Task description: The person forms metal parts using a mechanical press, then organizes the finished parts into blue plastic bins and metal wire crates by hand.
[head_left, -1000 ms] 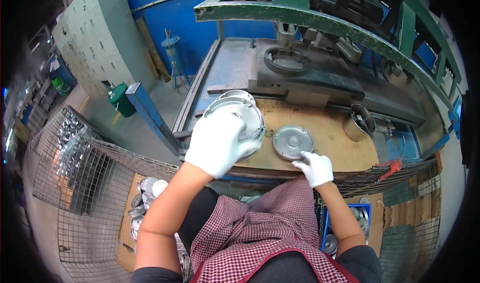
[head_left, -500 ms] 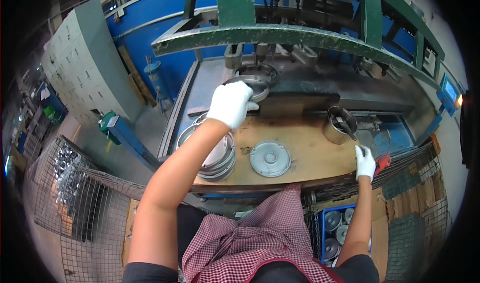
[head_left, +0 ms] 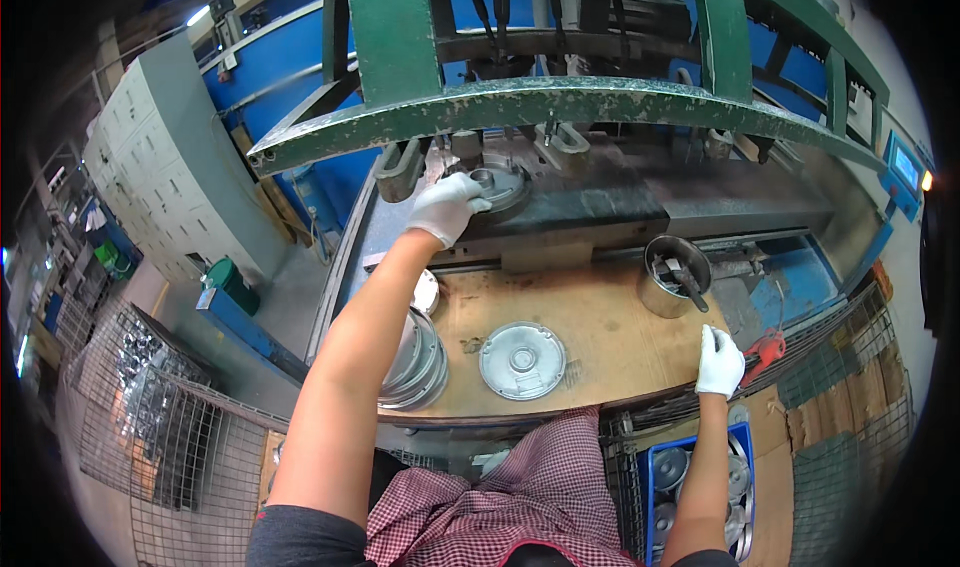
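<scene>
My left hand [head_left: 447, 209], in a white glove, reaches under the green frame of the machine. Its fingers close on the near-left rim of a round metal cover [head_left: 503, 193], which lies at the machine's fixture. Close to the bench's right front edge, my gloved right hand [head_left: 719, 362] is raised with its fingers drawn together; whether anything small is between them cannot be made out. Another round metal cover [head_left: 522, 360] lies flat on the wooden bench top [head_left: 600, 342]. Left of it, partly behind my left forearm, stands a stack of similar covers [head_left: 418, 372].
A metal pot [head_left: 672, 292] with a dark-handled tool stands on the bench at right, near a red object [head_left: 767, 350]. The green machine frame [head_left: 560, 102] spans overhead. Below right sits a blue crate [head_left: 742, 435] of metal parts; wire baskets [head_left: 200, 437] flank me.
My left hand has carried the cover it held above the bench onto the fixture. The right hand's fingers have drawn closer together. The head view has shifted a little.
</scene>
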Action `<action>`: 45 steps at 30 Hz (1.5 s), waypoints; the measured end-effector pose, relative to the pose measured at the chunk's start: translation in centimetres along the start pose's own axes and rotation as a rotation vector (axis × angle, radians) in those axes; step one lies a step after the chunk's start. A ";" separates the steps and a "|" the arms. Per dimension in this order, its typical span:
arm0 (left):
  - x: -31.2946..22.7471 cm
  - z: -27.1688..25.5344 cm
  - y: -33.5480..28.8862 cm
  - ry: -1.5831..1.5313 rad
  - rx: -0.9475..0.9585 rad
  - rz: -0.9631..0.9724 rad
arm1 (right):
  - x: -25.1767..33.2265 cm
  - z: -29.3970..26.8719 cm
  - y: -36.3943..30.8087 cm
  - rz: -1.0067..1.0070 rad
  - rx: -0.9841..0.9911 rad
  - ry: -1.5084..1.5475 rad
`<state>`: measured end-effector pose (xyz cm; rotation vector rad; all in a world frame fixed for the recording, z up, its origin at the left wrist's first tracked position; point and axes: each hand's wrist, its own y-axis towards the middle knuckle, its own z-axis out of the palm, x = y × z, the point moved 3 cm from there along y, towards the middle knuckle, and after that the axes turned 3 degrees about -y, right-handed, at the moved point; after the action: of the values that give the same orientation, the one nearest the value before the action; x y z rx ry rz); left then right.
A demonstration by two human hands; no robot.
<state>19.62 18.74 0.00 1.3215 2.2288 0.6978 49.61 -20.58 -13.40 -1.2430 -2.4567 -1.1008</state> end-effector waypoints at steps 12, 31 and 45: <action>-1.5 -0.4 0.3 0.036 0.117 -0.190 | 0.6 -0.1 -0.2 0.013 -0.069 -0.005; -1.9 -0.6 0.8 -0.008 0.147 -0.180 | 0.7 0.1 -0.1 0.033 -0.070 -0.068; -2.3 -1.0 0.7 0.003 0.174 -0.198 | 0.2 0.4 -0.3 0.066 -0.083 -0.068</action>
<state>20.49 16.77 1.53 1.1552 2.4270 0.4426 49.32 -20.27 -13.79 -1.3975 -2.4211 -1.1725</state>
